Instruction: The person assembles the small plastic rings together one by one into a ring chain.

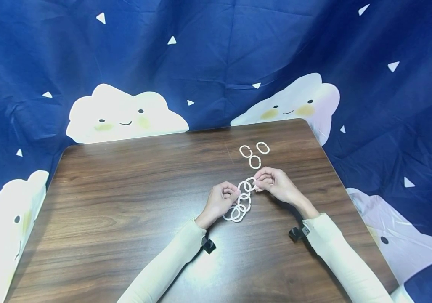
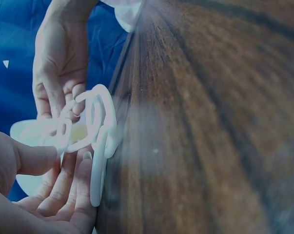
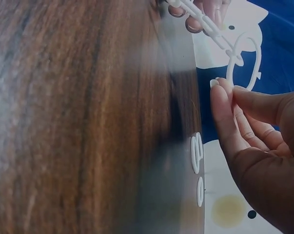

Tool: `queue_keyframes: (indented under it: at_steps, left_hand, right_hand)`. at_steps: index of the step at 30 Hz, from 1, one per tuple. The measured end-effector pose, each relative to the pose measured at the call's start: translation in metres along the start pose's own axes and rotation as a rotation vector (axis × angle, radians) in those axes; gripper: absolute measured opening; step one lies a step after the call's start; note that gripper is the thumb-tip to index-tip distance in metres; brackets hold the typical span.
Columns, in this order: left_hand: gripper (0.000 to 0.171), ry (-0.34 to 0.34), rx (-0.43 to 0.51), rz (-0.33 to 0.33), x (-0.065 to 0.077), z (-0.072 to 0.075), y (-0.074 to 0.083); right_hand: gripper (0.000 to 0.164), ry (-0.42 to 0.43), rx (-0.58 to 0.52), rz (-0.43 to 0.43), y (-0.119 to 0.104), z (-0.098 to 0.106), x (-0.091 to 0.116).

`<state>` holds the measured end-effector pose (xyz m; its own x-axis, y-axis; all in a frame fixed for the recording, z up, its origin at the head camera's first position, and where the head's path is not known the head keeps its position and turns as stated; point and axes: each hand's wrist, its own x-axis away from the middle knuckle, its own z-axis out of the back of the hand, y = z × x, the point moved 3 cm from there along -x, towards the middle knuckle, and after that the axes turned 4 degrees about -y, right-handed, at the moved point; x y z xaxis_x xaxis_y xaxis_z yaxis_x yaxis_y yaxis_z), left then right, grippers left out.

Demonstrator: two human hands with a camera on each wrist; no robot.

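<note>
A chain of several white oval plastic rings [image 1: 244, 196] hangs linked between my two hands, its lower rings bunched near the table by my left hand. My left hand [image 1: 221, 200] pinches a link of the chain between thumb and fingers. With thumb and fingertips, my right hand [image 1: 278, 184] grips the end ring [image 3: 244, 61], which is joined to the link beside it. In the right wrist view this ring stands upright and shows a small clasp at its side. Fingers hide parts of the held links.
Three loose white rings lie on the wooden table [image 1: 125, 189] beyond my right hand: a left one [image 1: 245, 151], a right one [image 1: 263, 147] and a nearer one [image 1: 255, 162]. A blue curtain [image 1: 208, 63] with cloud prints hangs behind the table's far edge.
</note>
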<state>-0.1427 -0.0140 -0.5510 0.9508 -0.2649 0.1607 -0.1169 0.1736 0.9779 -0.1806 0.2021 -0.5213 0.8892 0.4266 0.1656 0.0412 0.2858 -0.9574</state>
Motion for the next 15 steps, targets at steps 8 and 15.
queue_keyframes:
  at_steps: [8,15]
  left_hand:
    - [0.012,0.004,-0.008,-0.001,-0.0005,-0.0002,-0.0009]
    - [0.012,-0.001,-0.010,0.002,-0.0019,-0.0003,-0.0012]
  right_hand:
    - [0.025,-0.009,0.010,0.010,0.0050,-0.0018,-0.0001]
    - [0.026,-0.014,-0.012,-0.007,0.0066,-0.0048,0.0000]
